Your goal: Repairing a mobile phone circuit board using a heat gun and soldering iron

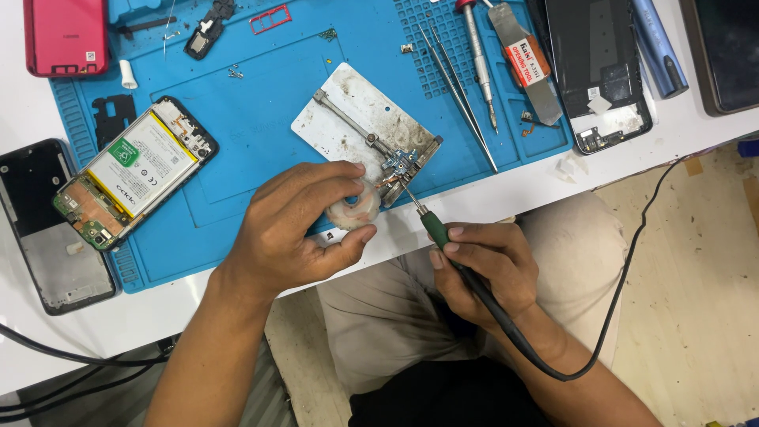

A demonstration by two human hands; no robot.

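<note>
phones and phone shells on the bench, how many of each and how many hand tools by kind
Opened phone with battery showing: 1
Red phone: 1
Black phone shells, one at left, one at upper right: 2
Soldering iron in the right hand: 1
Tweezers: 1
Screwdriver: 1
Flat metal opening tool: 1
White spool in the left hand: 1
Total: 9

**Hidden and cut-off parts at the repair bench**

The left hand point(304, 225) is covering part of a white spool point(356, 207). The red phone point(65, 35) and dark tablet point(723, 51) are running off the far edge. Parts on the small clamped board point(402, 164) are appearing too tiny to identify.
</note>
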